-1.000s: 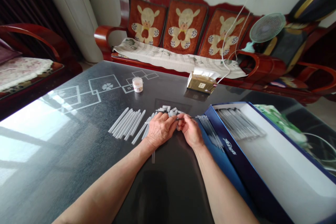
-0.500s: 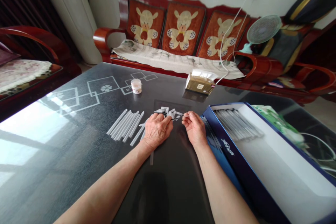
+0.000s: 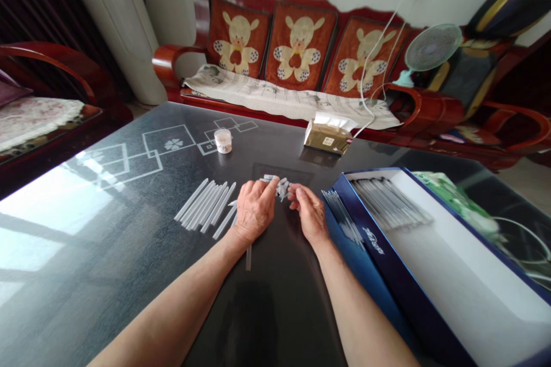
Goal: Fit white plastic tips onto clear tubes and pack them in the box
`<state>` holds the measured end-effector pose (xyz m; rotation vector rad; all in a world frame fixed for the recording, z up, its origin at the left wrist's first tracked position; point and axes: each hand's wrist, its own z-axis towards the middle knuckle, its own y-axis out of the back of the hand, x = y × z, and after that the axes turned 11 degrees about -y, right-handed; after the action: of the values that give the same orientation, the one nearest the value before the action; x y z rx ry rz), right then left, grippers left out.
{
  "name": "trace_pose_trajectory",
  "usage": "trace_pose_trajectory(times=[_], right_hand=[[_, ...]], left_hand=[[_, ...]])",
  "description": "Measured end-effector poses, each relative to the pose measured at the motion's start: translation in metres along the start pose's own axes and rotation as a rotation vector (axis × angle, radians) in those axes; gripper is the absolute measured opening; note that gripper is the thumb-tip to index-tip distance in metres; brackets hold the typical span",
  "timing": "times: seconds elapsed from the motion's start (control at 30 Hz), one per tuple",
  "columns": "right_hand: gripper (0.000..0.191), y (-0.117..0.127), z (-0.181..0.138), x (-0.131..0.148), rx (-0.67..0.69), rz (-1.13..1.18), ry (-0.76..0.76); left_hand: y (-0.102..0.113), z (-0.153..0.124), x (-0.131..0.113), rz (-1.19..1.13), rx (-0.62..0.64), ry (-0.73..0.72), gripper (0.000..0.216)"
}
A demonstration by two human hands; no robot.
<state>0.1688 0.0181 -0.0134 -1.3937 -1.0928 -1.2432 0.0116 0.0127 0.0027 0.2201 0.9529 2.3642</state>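
Note:
My left hand [image 3: 256, 209] rests on the dark table, index finger stretched toward a small pile of white and grey pieces [image 3: 283, 188], its other fingers curled. What those fingers hold is hidden. From under the wrist pokes the end of a translucent tube [image 3: 248, 259]. My right hand [image 3: 310, 213] is at the right edge of the pile, thumb and fingertips drawn together; anything between them is too small to make out. Left of my left hand lies a row of white translucent tubes [image 3: 205, 206]. Several thin dark rods [image 3: 343, 215] lie right of my right hand.
A blue box [image 3: 447, 275] with a white inside stands at the right, holding a row of thin assembled sticks [image 3: 390, 203]. Farther back are a small lidded tub [image 3: 223, 141] and a tissue pack [image 3: 328, 136]. A green-and-white bag [image 3: 458, 200] lies beyond the box.
The thin dark rod that ran between my hands no longer shows. My right hand has shifted left toward the pile, uncovering more of the rods, and my left index finger has stretched out.

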Motion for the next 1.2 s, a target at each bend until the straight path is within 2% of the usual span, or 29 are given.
trace_pose_trajectory(times=[0.1,0.17,0.27,0.33,0.4,0.5,0.6,0.7,0.8,0.87,1.2], right_hand=[[0.035,-0.001,0.002,-0.003,-0.102,-0.010,-0.012],[0.028,-0.003,0.000,-0.003,-0.088,-0.143,0.052],[0.017,-0.008,-0.009,-0.001,0.001,-0.406,0.323],[0.022,-0.010,-0.013,0.003,0.020,-0.554,0.499],[0.028,-0.011,-0.011,0.008,-0.001,-0.676,0.590],[0.031,-0.013,0.006,0.019,0.053,-0.896,0.630],[0.038,-0.023,0.031,0.029,0.212,-1.156,0.579],[0.049,-0.039,0.050,0.034,0.370,-1.309,0.523],[0.045,-0.052,0.056,0.032,0.510,-1.358,0.517],[0.037,-0.053,0.055,0.028,0.533,-1.351,0.531],[0.022,-0.022,0.039,0.013,0.399,-1.131,0.651]], left_hand=[[0.000,0.000,0.006,0.020,-0.096,0.075,0.034],[0.001,-0.001,0.010,0.011,-0.130,0.094,0.033],[0.001,-0.002,0.013,0.011,-0.173,0.105,0.033],[0.002,-0.002,0.015,0.014,-0.195,0.114,0.032],[0.003,-0.001,0.017,0.004,-0.212,0.126,0.032],[0.004,0.001,0.021,-0.017,-0.251,0.168,0.032],[0.005,0.003,0.026,-0.025,-0.306,0.232,0.032],[0.004,0.003,0.032,-0.029,-0.337,0.259,0.031],[0.003,0.002,0.035,-0.028,-0.341,0.257,0.031],[0.002,0.001,0.036,-0.028,-0.334,0.253,0.031],[-0.004,-0.004,0.034,-0.010,-0.232,0.220,0.032]])
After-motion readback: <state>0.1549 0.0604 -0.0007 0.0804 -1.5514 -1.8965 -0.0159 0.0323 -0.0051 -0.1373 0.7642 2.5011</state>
